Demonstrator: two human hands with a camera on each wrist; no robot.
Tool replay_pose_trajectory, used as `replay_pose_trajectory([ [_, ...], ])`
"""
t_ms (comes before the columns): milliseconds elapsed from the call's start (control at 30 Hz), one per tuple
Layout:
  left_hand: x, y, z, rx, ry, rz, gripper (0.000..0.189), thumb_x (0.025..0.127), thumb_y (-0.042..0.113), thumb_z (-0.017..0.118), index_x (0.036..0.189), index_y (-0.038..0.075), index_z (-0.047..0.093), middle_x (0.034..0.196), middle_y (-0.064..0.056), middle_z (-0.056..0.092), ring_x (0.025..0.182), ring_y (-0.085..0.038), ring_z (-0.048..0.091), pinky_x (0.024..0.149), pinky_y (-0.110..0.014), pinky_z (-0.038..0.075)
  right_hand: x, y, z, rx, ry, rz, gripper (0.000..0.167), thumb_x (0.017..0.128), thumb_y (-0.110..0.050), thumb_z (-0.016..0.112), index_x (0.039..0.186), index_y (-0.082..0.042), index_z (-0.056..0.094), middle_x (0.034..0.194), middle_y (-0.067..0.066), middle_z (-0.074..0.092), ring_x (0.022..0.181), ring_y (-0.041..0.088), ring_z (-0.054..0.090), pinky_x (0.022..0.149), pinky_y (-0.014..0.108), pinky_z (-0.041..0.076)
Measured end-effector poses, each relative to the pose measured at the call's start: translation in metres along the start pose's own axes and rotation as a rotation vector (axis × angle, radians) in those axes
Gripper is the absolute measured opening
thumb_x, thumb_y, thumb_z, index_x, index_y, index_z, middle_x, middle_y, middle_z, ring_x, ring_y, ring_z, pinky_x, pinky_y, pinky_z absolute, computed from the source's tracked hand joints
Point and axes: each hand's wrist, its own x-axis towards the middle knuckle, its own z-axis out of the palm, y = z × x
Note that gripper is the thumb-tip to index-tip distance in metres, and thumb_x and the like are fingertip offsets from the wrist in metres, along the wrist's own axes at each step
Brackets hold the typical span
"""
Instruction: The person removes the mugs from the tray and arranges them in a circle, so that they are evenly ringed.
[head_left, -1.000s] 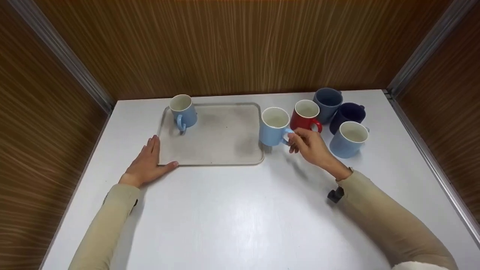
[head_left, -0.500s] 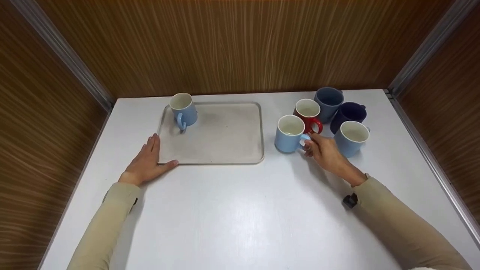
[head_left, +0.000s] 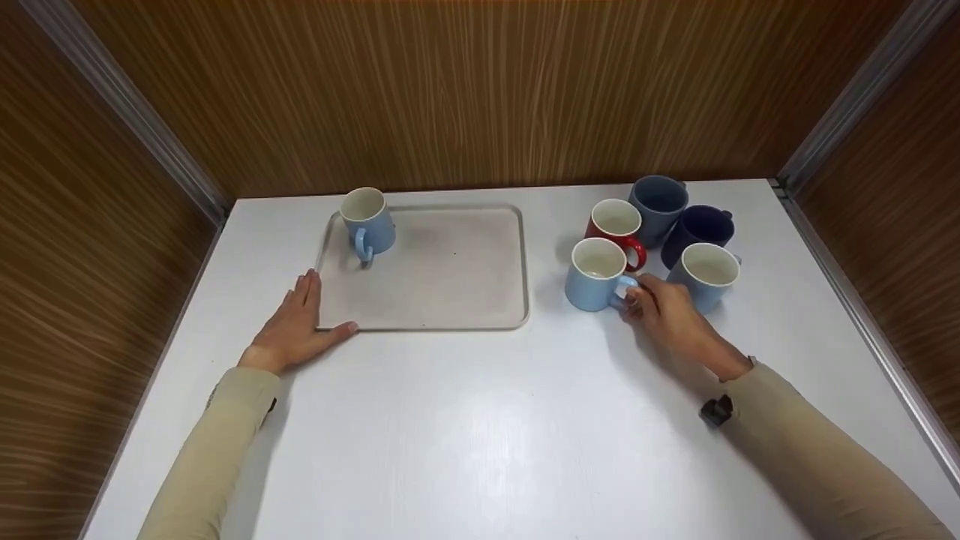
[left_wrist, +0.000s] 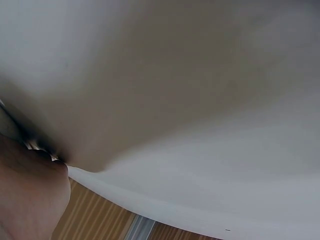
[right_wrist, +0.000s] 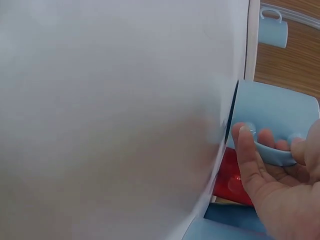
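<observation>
My right hand (head_left: 671,319) pinches the handle of a light-blue mug (head_left: 589,291) with a white inside. This mug stands upright right of the tray, its base close to the table and its handle pointing right. In the right wrist view, fingers (right_wrist: 246,150) curl through and around the handle of the light-blue mug (right_wrist: 272,107). My left hand (head_left: 289,330) lies with straight fingers along the left edge of a beige tray (head_left: 442,292), thumb at its front left corner. Another light-blue mug (head_left: 373,231) stands at the tray's back left.
Just behind the held mug is a red mug (head_left: 615,217). A grey-blue mug (head_left: 654,217), a dark navy mug (head_left: 684,236) and a third light-blue mug (head_left: 703,281) cluster to its right. Wood-grain panels (head_left: 480,97) border the white table (head_left: 465,427) at the back and sides.
My right hand has carried the light-blue mug from the tray's right edge rightward, down and nearer to me, in front of the red mug. The left hand and tray have stayed put.
</observation>
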Motion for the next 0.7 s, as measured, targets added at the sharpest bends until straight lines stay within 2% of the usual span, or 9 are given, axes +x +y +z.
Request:
replay_pose_trajectory([
  [133, 0.000, 0.000, -0.001, 0.002, -0.005, 0.003, 0.128, 0.094, 0.085, 0.049, 0.168, -0.003, -0.007, 0.178, -0.025, -0.008, 0.166, -0.044, -0.003, 0.135, -0.059, 0.007, -0.001, 0.001, -0.004, -0.001, 0.012, 0.036, 0.021, 0.110, -0.004, 0.056, 0.121, 0.012, 0.063, 0.110, 0.028, 0.074, 0.096, 0.040, 0.077, 0.083, 0.030, 0.066],
  [267, -0.001, 0.001, -0.001, 0.003, -0.017, -0.003, 0.128, 0.094, 0.086, 0.048, 0.169, -0.002, -0.009, 0.178, -0.024, -0.010, 0.166, -0.044, -0.004, 0.134, -0.060, 0.006, -0.003, 0.000, -0.005, -0.112, 0.079, 0.018, 0.022, 0.110, -0.007, 0.059, 0.125, 0.008, 0.067, 0.113, 0.024, 0.076, 0.097, 0.034, 0.075, 0.082, 0.015, 0.060],
  [333, -0.001, 0.000, -0.001, 0.003, -0.017, -0.005, 0.128, 0.094, 0.087, 0.047, 0.169, -0.001, -0.008, 0.178, -0.024, -0.010, 0.166, -0.044, -0.004, 0.134, -0.060, 0.006, -0.003, -0.001, -0.005, -0.175, 0.131, 0.005, 0.023, 0.109, -0.007, 0.060, 0.127, 0.005, 0.069, 0.114, 0.022, 0.077, 0.095, 0.031, 0.073, 0.078, 0.015, 0.055],
  [367, 0.000, 0.000, -0.001, 0.001, -0.016, -0.004, 0.128, 0.094, 0.087, 0.048, 0.169, -0.001, -0.008, 0.178, -0.024, -0.010, 0.166, -0.044, -0.003, 0.134, -0.061, 0.007, -0.003, -0.003, -0.006, -0.204, 0.157, -0.002, 0.023, 0.109, -0.006, 0.061, 0.127, 0.004, 0.070, 0.113, 0.021, 0.077, 0.093, 0.030, 0.072, 0.076, 0.017, 0.052],
  [400, 0.000, 0.000, -0.001, 0.001, -0.015, -0.001, 0.128, 0.094, 0.087, 0.048, 0.169, -0.002, -0.008, 0.178, -0.024, -0.009, 0.166, -0.045, -0.003, 0.134, -0.061, 0.007, -0.002, -0.004, -0.006, -0.218, 0.182, -0.011, 0.024, 0.108, -0.004, 0.061, 0.128, 0.005, 0.070, 0.114, 0.022, 0.077, 0.094, 0.031, 0.072, 0.079, 0.023, 0.056],
  [533, 0.001, -0.001, 0.000, 0.000, -0.011, 0.003, 0.128, 0.094, 0.086, 0.049, 0.169, -0.002, -0.007, 0.178, -0.024, -0.009, 0.166, -0.044, -0.003, 0.135, -0.060, 0.007, 0.001, -0.010, -0.009, -0.256, 0.260, -0.042, 0.022, 0.103, 0.005, 0.060, 0.120, 0.009, 0.073, 0.110, 0.026, 0.077, 0.096, 0.037, 0.072, 0.084, 0.052, 0.060],
  [600, 0.000, -0.001, 0.000, 0.001, -0.013, 0.001, 0.129, 0.094, 0.087, 0.048, 0.169, -0.001, -0.008, 0.179, -0.023, -0.009, 0.166, -0.043, -0.004, 0.135, -0.059, 0.007, 0.003, -0.011, -0.010, -0.280, 0.288, -0.058, 0.021, 0.100, 0.009, 0.060, 0.116, 0.010, 0.074, 0.108, 0.028, 0.077, 0.099, 0.041, 0.073, 0.088, 0.058, 0.059],
  [700, 0.000, -0.001, -0.001, -0.004, -0.011, -0.003, 0.129, 0.094, 0.087, 0.048, 0.169, -0.001, -0.008, 0.179, -0.022, -0.009, 0.167, -0.042, -0.004, 0.135, -0.059, 0.007, 0.007, -0.012, -0.011, -0.334, 0.310, -0.068, 0.017, 0.098, 0.011, 0.059, 0.104, 0.009, 0.075, 0.094, 0.027, 0.075, 0.088, 0.042, 0.071, 0.079, 0.058, 0.057],
])
